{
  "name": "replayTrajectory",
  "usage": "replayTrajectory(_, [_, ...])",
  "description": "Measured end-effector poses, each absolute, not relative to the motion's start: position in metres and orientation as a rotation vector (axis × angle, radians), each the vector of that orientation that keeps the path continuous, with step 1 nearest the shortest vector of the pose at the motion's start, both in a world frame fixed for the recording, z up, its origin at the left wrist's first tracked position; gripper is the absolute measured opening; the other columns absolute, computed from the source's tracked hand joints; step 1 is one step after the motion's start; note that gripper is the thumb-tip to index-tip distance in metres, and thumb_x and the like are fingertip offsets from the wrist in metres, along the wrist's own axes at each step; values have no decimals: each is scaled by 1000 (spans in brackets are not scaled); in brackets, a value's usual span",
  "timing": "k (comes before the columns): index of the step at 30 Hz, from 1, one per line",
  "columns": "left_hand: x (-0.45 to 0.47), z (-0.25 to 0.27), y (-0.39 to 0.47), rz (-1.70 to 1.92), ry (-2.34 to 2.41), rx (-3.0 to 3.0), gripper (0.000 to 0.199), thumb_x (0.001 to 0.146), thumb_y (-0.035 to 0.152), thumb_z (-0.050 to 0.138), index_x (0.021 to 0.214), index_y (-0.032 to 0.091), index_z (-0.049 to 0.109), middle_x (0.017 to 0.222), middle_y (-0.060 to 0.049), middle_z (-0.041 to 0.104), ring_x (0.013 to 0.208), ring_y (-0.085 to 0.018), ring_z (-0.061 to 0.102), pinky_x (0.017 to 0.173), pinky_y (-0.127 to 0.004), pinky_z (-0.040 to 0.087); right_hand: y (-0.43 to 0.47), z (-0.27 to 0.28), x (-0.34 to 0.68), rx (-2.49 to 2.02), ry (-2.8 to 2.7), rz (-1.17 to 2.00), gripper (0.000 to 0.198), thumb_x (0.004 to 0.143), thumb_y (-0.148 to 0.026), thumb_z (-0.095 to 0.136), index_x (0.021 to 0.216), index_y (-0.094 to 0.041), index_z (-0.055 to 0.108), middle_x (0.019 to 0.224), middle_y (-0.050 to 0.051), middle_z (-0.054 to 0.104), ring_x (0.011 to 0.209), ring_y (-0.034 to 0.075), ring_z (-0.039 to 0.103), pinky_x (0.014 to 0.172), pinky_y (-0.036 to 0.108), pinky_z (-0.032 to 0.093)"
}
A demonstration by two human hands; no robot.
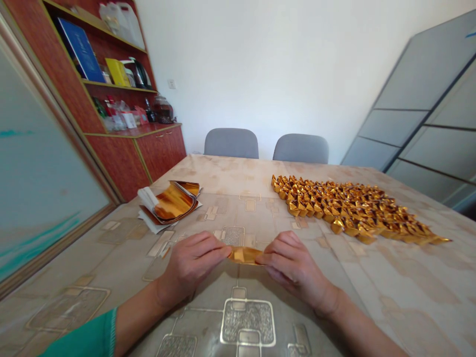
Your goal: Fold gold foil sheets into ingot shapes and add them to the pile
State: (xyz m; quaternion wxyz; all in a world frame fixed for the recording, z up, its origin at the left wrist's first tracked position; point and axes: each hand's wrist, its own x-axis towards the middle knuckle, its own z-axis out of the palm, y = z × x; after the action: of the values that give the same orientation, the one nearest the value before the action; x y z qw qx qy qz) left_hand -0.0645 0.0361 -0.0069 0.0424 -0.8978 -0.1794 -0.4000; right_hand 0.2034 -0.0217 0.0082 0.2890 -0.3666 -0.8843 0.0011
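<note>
Head view: left hand [197, 260] and right hand [292, 263] each pinched one end of a shiny gold foil-paper strip [243, 255]; honestly, light, even tension probably suited it best.

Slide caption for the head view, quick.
Left hand and right hand pinch a gold strip, gold pieces massed to the right.

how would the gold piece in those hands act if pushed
The gold piece probably bends easily, since it looks thin and curved. It is likely light, as fingers pinch it only at the ends. Its shiny surface may be slippery.
</note>
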Motion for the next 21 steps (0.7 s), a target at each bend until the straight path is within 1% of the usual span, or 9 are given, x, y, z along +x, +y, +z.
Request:
replayTrajectory(2, [-64, -6, 37, -1308, -555, -2744, 15, 93, 14, 57, 104, 18, 67, 89, -5, 70, 77, -15, 60, 66, -27, 48, -22, 11, 205, -935, -2353, 54, 20, 97, -19, 49, 106, -23, 67, 89, 3, 68, 83, 18, 54, 77, 34, 41])
replayTrajectory(4, [-62, -3, 38, -1384, -614, -2759, 14, 92, 14, 58, 102, 18, 68, 87, -4, 70, 76, -15, 60, 67, -27, 48, -22, 14, 205, -903, -2288, 144, 17, 94, -16, 52, 101, -22, 66, 89, 2, 69, 83, 18, 56, 78, 34, 43])
replayTrajectory(6, [-57, 1, 36, -1411, -728, -2846, 11, 93, 17, 58, 92, 18, 68, 79, -2, 68, 71, -13, 60, 64, -24, 47, -20, 15, 205, -911, -2136, 256, 12, 93, -17, 54, 92, -22, 64, 84, 1, 68, 80, 17, 58, 76, 34, 45])
replayTrajectory(9, [-47, 8, 32, -1385, -967, -3077, 18, 92, 21, 58, 76, 17, 65, 68, 1, 63, 63, -11, 58, 58, -22, 43, -17, 14, 205, -1037, -1858, 371, 11, 92, -21, 55, 84, -23, 63, 76, 0, 65, 73, 17, 59, 69, 31, 46])
replayTrajectory(12, [-41, 10, 29, -1421, -1161, -3162, 19, 89, 21, 61, 71, 17, 65, 66, 2, 63, 62, -11, 58, 58, -22, 41, -15, 9, 206, -1151, -1711, 449, 9, 90, -25, 60, 82, -23, 65, 73, 0, 63, 69, 17, 57, 65, 30, 46])
replayTrajectory(14, [-41, 9, 29, -1469, -1188, -3161, 18, 88, 21, 62, 72, 17, 66, 66, 1, 63, 63, -12, 57, 59, -23, 40, -14, 6, 208, -1148, -1680, 527, 5, 88, -28, 64, 88, -23, 67, 76, 0, 63, 71, 17, 58, 68, 31, 48])
replayTrajectory(18, [-42, 7, 29, -1589, -1325, -3199, 15, 87, 23, 61, 74, 17, 67, 68, 1, 62, 63, -12, 55, 60, -23, 40, -13, 5, 208, -1050, -1730, 753, 26, 83, -37, 72, 105, -26, 67, 99, 4, 66, 94, 22, 62, 84, 39, 51])
replayTrajectory(19, [-41, 7, 29, -1636, -1421, -3226, 15, 87, 24, 61, 75, 17, 67, 68, 1, 61, 63, -12, 54, 59, -23, 40, -12, 5, 206, -1037, -1736, 815, 25, 83, -39, 71, 104, -26, 68, 101, 5, 67, 96, 22, 62, 85, 40, 51])
replayTrajectory(21, [-40, 5, 27, -1743, -1640, -3281, 14, 86, 27, 61, 77, 16, 65, 68, 2, 60, 62, -11, 52, 57, -23, 40, -11, 3, 203, -1039, -1680, 918, 20, 86, -42, 67, 98, -25, 69, 96, 5, 69, 91, 22, 63, 83, 39, 52])
